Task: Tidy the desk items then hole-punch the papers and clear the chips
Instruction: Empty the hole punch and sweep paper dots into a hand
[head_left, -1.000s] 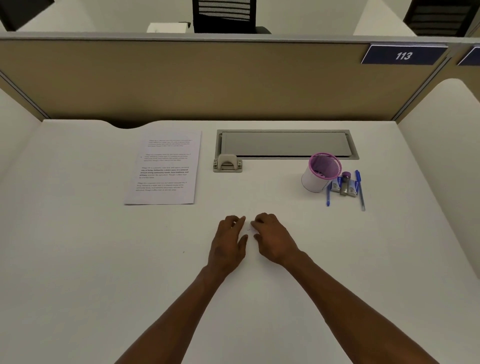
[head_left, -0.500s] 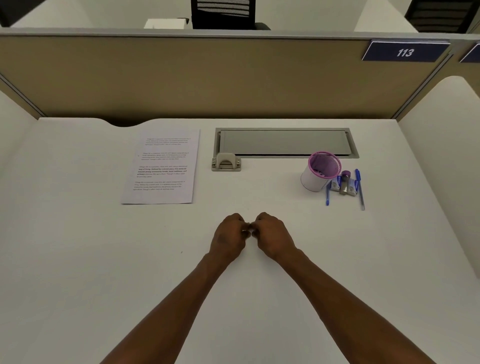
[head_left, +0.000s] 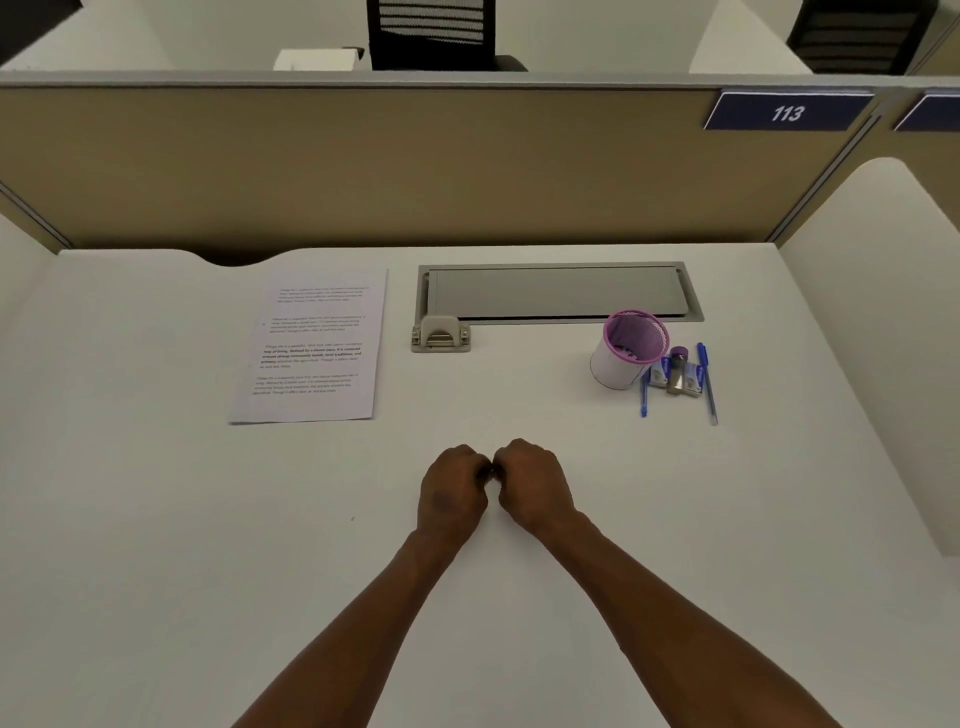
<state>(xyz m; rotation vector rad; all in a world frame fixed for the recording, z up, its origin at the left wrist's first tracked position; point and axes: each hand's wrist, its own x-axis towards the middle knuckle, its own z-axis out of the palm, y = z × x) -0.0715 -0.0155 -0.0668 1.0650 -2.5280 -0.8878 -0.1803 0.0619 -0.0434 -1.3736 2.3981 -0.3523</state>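
Both hands are down on the white desk (head_left: 156, 519) right in the middle, curled into loose fists with the knuckles facing each other. The left hand (head_left: 451, 496) and right hand (head_left: 535, 488) are touching or very nearly touching at the fingertips, and there's something tiny and dark pinched between them, but honestly I can't tell what it is or which hand actually has it, way too small.

The printed papers (head_left: 311, 345) lie flat at the back left of the desk, well apart from the hands. Just to their right sits the grey hole punch (head_left: 441, 335), its back edge against the front left corner of the metal cable tray lid (head_left: 558, 291) set into the desk.

Over on the right there's a white mesh pen cup with a purple rim (head_left: 628, 348), upright, looks empty from here. Right beside it is a little cluster: a blue pen (head_left: 644, 397) partly behind the cup, a stapler with a purple end (head_left: 677, 371), small staple boxes (head_left: 691, 379) touching it, and another blue pen (head_left: 707, 382) on the far side

The divider behind has a blue sign reading 113 (head_left: 787, 111)
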